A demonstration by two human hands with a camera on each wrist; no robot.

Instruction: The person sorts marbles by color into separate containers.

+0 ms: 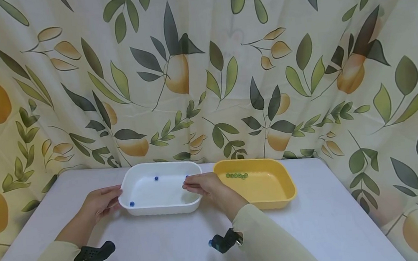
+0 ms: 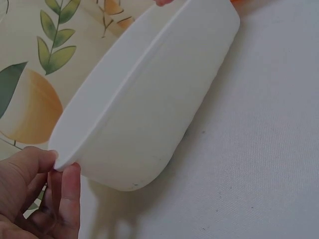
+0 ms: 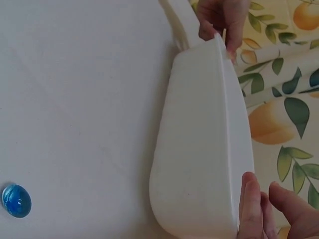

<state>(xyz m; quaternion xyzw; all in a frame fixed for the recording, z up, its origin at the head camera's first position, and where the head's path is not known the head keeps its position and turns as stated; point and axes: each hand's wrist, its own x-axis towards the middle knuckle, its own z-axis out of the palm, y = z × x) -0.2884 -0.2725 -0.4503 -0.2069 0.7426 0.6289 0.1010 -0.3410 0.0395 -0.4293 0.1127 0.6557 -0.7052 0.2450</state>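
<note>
A white tray (image 1: pixel 160 210) stands on the table, with blue glass beads (image 1: pixel 156 178) lying apart on its floor. At its left end my left hand (image 1: pixel 100 202) pinches the rim between thumb and fingers, as the left wrist view confirms. Over the right end reaches my right hand (image 1: pixel 207 186), fingers extended inside the rim beside another blue bead (image 1: pixel 187 176). In the right wrist view a gap shows between that thumb and the fingers (image 3: pixel 250 206), with nothing visible in it. To the right, a yellow tray (image 1: pixel 267 190) holds a row of several green glass beads (image 1: pixel 237 175).
One blue glass bead (image 3: pixel 16 200) lies on the white-covered table in front of the white tray. Close behind both trays hangs a curtain (image 1: pixel 208 118) printed with fruit and leaves. A black camera band (image 1: pixel 94 253) sits on each wrist.
</note>
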